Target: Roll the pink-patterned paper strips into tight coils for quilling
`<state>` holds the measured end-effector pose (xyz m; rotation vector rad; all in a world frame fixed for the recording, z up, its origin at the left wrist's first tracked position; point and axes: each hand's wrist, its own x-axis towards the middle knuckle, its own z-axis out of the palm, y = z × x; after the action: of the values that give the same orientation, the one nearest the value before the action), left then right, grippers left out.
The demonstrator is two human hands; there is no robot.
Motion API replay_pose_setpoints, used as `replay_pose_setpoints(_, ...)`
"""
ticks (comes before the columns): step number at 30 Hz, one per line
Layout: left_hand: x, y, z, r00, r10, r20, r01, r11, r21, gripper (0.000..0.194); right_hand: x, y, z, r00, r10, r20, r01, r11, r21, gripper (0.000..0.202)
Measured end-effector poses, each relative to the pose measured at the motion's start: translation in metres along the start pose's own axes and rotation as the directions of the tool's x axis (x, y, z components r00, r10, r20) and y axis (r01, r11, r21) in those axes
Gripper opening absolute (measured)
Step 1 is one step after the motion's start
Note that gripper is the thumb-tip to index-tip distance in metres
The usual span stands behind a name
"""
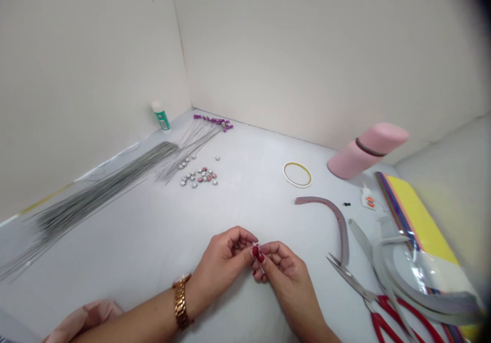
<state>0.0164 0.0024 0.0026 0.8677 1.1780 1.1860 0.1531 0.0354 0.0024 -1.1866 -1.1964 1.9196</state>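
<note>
At the front middle of the table, my left hand [229,255] and my right hand [284,271] meet, fingertips pinched together. Between them is a small pale folded strip [256,244], mostly covered by the fingers and thumbs. Its end seems to show below the right thumb. Beyond the hands lies a loose group of small silver and pink folded stars [203,176]. A curved greyish-pink strip [339,220] lies to the right of my right hand, close to red-handled scissors [370,296] with parted blades.
Thin wires [111,189] spread along the left, with purple-tipped stems [213,121] behind. A glue stick [161,117] stands by the wall. Rightward are a tape roll [284,175], pink bottle [355,156], small glue bottle [367,200], coloured sheets [422,215] and pale curled strips [387,271].
</note>
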Motion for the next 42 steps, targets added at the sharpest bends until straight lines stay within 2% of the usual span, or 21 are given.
replay_pose_setpoints(9, 0.001, 0.006, -0.001, 0.999, -0.020, -0.031, 0.022, 0.997, 0.067, 0.010, 0.001, 0.001, -0.002, 1.000, -0.005, 0.011, 0.005, 1.000, -0.002, 0.015)
replay_pose_setpoints(14, 0.004, 0.006, -0.003, 0.997, -0.080, -0.013, 0.080, 0.997, -0.016, 0.011, 0.001, 0.005, -0.004, 0.999, -0.035, 0.010, 0.035, 0.999, 0.011, 0.010)
replay_pose_setpoints(25, 0.007, 0.008, -0.005, 0.991, -0.121, 0.060, 0.130, 0.972, -0.198, 0.016, 0.001, 0.005, -0.005, 0.998, -0.057, 0.012, 0.057, 0.998, 0.031, 0.012)
replay_pose_setpoints(31, 0.007, 0.007, -0.006, 0.992, -0.125, -0.004, 0.123, 0.985, -0.121, 0.018, 0.001, 0.008, -0.007, 0.998, -0.012, 0.066, 0.018, 0.996, -0.092, 0.017)
replay_pose_setpoints(42, 0.007, 0.011, -0.008, 0.980, -0.200, 0.010, 0.199, 0.971, -0.129, 0.015, 0.002, 0.002, -0.007, 0.998, 0.003, 0.063, 0.005, 0.992, -0.123, 0.019)
